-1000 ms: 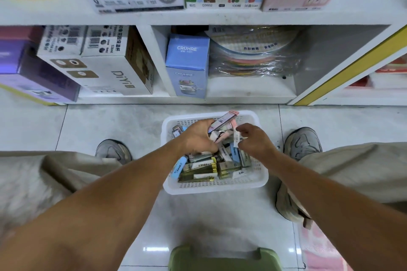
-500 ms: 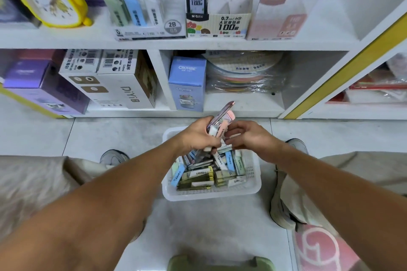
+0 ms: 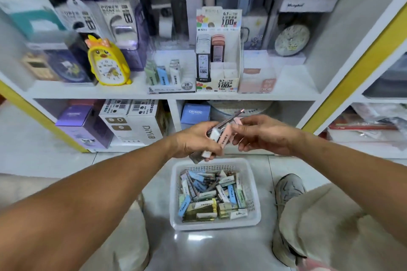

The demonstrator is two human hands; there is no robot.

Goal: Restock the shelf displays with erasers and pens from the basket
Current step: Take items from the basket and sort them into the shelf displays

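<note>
So the left hand is gripping a small bunch of slim pink, white and dark packets up above the white plastic mesh basket, and the right hand pinches the pink one at its top. Basket sits on pale glossy floor tiles, full of blue, green and white eraser packs. Behind that, white shelving holds a cardboard display box of lead refills and a yellow duck clock.
</note>
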